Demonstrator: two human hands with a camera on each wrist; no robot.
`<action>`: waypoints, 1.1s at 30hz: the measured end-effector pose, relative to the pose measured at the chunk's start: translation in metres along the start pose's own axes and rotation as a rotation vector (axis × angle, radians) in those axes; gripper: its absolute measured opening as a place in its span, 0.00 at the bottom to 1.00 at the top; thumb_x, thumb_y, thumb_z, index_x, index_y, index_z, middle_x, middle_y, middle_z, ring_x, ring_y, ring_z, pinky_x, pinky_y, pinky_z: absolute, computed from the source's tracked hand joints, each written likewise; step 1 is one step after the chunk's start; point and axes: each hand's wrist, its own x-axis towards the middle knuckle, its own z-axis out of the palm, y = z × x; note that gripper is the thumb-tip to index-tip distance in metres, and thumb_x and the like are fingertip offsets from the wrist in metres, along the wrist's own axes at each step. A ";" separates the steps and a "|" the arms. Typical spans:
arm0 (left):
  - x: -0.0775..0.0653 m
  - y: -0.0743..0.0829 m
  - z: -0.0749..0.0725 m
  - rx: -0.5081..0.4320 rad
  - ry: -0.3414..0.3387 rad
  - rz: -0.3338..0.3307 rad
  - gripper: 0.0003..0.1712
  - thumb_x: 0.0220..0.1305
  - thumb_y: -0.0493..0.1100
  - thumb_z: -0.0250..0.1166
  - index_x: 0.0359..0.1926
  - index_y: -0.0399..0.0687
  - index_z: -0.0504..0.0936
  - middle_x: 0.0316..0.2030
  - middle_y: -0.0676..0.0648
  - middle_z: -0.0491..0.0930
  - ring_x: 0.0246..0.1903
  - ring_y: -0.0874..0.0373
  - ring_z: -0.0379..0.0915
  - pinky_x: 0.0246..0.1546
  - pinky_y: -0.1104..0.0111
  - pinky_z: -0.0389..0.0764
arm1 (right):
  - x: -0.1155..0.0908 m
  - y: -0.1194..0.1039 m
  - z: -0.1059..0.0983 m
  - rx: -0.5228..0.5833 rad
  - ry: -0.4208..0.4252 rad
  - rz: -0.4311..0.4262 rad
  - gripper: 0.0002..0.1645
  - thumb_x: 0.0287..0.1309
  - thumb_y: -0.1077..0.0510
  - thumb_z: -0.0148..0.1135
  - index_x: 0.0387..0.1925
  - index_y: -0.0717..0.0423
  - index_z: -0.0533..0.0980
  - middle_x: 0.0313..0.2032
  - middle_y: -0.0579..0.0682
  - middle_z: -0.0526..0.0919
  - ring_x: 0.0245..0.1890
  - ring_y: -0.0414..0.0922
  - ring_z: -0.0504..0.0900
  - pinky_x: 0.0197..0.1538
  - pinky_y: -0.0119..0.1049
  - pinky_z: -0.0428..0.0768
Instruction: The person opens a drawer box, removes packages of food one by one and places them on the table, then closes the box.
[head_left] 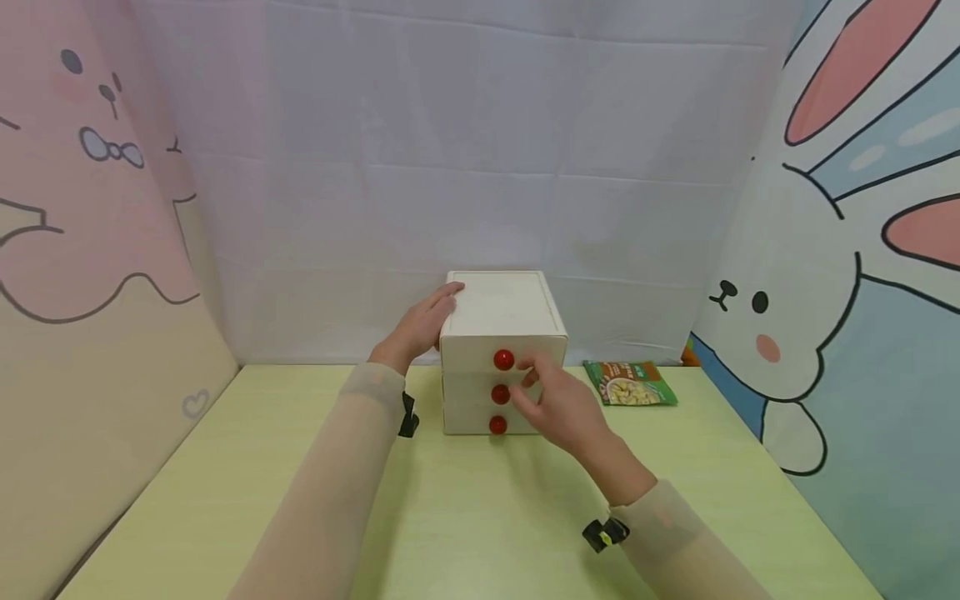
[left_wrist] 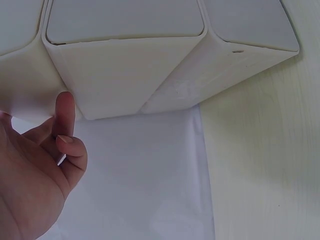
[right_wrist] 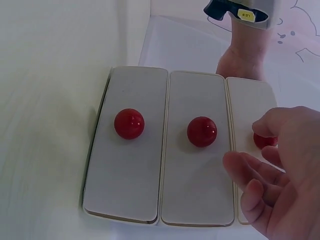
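Observation:
A white box of three stacked drawers (head_left: 504, 304) stands on the table, one red knob on each front. My left hand (head_left: 422, 327) rests against the box's left side, its fingertips reaching the top edge. In the left wrist view that hand (left_wrist: 37, 170) touches the side of the top drawer. My right hand (head_left: 562, 404) is at the front, fingers bent and parted, just right of the top knob (head_left: 504, 359) and the middle knob (head_left: 500, 394). A fingertip (right_wrist: 265, 125) overlaps the top knob in the right wrist view. The bottom knob (head_left: 498, 425) lies below the hand. All the drawers are closed.
A green and brown food packet (head_left: 632, 385) lies on the table to the right of the box. Behind the box hangs a white cloth (head_left: 480, 183). Printed panels with a cartoon rabbit (head_left: 780, 333) and a pink figure stand at the sides. The table (head_left: 465, 517) is pale yellow-green.

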 end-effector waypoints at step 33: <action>0.000 0.000 0.000 -0.001 0.005 0.007 0.31 0.79 0.64 0.35 0.78 0.77 0.56 0.71 0.49 0.67 0.31 0.46 0.77 0.46 0.50 0.77 | 0.009 0.007 0.041 0.020 -0.089 0.016 0.13 0.62 0.52 0.71 0.48 0.45 0.82 0.39 0.42 0.88 0.41 0.42 0.86 0.40 0.41 0.81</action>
